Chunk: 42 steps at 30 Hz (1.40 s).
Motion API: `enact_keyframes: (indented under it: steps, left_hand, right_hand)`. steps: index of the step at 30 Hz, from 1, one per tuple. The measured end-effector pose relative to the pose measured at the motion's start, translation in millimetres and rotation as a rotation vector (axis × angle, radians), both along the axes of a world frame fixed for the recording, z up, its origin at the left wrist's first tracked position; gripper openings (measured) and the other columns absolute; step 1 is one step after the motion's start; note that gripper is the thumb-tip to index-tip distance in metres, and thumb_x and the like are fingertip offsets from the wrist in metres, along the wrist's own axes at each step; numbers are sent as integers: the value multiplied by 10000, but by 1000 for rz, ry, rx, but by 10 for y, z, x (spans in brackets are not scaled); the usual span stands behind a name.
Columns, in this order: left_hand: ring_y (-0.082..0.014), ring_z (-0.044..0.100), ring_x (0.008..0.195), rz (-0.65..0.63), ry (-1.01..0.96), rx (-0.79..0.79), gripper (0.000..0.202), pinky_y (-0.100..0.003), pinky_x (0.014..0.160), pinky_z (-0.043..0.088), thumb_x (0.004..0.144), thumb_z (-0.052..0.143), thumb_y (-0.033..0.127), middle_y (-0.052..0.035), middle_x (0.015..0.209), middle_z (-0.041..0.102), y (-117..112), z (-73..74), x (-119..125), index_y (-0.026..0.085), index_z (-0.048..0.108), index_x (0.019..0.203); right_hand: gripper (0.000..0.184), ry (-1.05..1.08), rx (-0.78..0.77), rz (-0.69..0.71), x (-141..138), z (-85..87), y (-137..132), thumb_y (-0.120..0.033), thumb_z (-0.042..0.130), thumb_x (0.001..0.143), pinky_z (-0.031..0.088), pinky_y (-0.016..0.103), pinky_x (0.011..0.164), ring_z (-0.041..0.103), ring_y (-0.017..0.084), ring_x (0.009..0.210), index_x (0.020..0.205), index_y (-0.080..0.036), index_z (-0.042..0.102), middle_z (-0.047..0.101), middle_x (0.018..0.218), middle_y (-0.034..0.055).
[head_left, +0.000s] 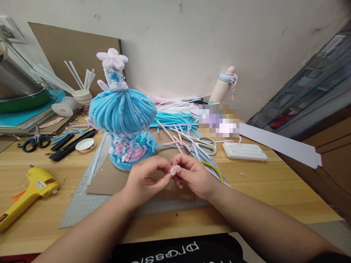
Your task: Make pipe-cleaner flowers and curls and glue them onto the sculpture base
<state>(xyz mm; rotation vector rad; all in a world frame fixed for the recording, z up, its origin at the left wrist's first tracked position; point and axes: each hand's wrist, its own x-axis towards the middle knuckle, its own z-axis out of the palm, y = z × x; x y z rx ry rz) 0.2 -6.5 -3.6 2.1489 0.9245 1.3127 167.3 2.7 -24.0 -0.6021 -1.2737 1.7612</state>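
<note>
A small curled piece of pale pink pipe cleaner is pinched between my two hands. My left hand holds it from the left with thumb and fingertips closed. From the other side, my right hand grips it, fingers bent around it. Behind my left hand stands a tall blue pipe-cleaner model with a pale flower on top and pink flowers on its round base. Under my hands lies a brown cardboard sheet on a grey cutting mat.
A yellow glue gun and black scissors lie at left. Bundled blue pipe cleaners, green-handled scissors and yellow-handled pliers are behind and right of my hands. Further right are a white power bank and a bottle.
</note>
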Motion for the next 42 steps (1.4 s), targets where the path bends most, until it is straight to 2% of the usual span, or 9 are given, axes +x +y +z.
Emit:
enact_keyframes:
  steps: [7, 10, 12, 14, 17, 20, 28, 35, 42]
  left_hand:
    - [-126, 605, 621, 11, 11, 7, 76, -238, 588, 462, 747, 617, 117, -30, 684, 674, -6, 20, 18, 188, 614, 722]
    - [-131, 605, 664, -29, -39, -46, 74, -244, 630, 464, 750, 617, 113, -33, 722, 673, -15, 7, 3, 186, 625, 749]
    - [-143, 610, 755, -116, -131, -179, 85, -257, 706, 474, 772, 600, 117, -44, 800, 666, -12, -7, -9, 182, 626, 820]
    - [-154, 609, 801, -251, -292, -409, 94, -282, 750, 487, 809, 576, 165, -53, 849, 646, 6, -23, -14, 174, 608, 897]
    - [-141, 614, 709, -397, -493, -750, 139, -288, 681, 515, 829, 580, 266, -39, 798, 626, 51, -42, 0, 155, 569, 913]
    - [-108, 599, 640, -380, -473, -865, 155, -242, 629, 507, 795, 643, 258, -7, 717, 614, 82, -39, 23, 142, 548, 835]
    - [-91, 592, 683, -290, -415, -796, 189, -209, 650, 474, 733, 706, 204, -3, 748, 621, 61, -7, 52, 138, 550, 815]
    - [-100, 584, 693, -150, -360, -639, 157, -230, 667, 476, 764, 664, 191, 3, 756, 590, 29, -35, 66, 158, 525, 827]
    - [-140, 606, 782, -186, -291, -662, 215, -264, 717, 490, 734, 698, 245, -26, 824, 613, 70, -77, 56, 159, 537, 848]
  right_hand:
    - [213, -24, 13, 2, -15, -6, -7, -349, 637, 815, 382, 169, 433, 444, 56, 481, 778, -178, 515, 496, 639, -47]
    - [205, -88, 87, 0, 12, 10, 13, -355, 603, 839, 379, 176, 431, 438, 60, 477, 786, -184, 504, 488, 637, -47]
    - [152, -170, 266, -59, 58, 43, 37, -316, 580, 857, 401, 195, 467, 460, 74, 517, 798, -187, 525, 503, 672, -30]
    - [63, -265, 555, -167, 119, 88, 67, -232, 554, 871, 450, 243, 575, 511, 106, 627, 822, -195, 565, 532, 730, -3]
    - [144, -395, 933, -247, 205, 136, 108, -115, 493, 877, 465, 305, 724, 540, 148, 797, 898, -208, 601, 560, 828, 34]
    - [203, -482, 1078, -225, 246, 135, 126, -71, 473, 872, 468, 300, 733, 546, 153, 846, 971, -208, 586, 566, 897, 53]
    - [160, -535, 1063, -337, 197, 107, 75, -73, 477, 862, 464, 313, 725, 539, 158, 819, 927, -206, 538, 569, 862, 46]
    - [152, -520, 1015, -346, 164, 127, 45, -57, 512, 818, 449, 283, 659, 530, 143, 754, 884, -191, 543, 575, 807, 32]
    - [141, -611, 1045, -456, 145, 72, 32, -66, 564, 790, 438, 254, 604, 532, 127, 701, 837, -197, 544, 584, 771, 18]
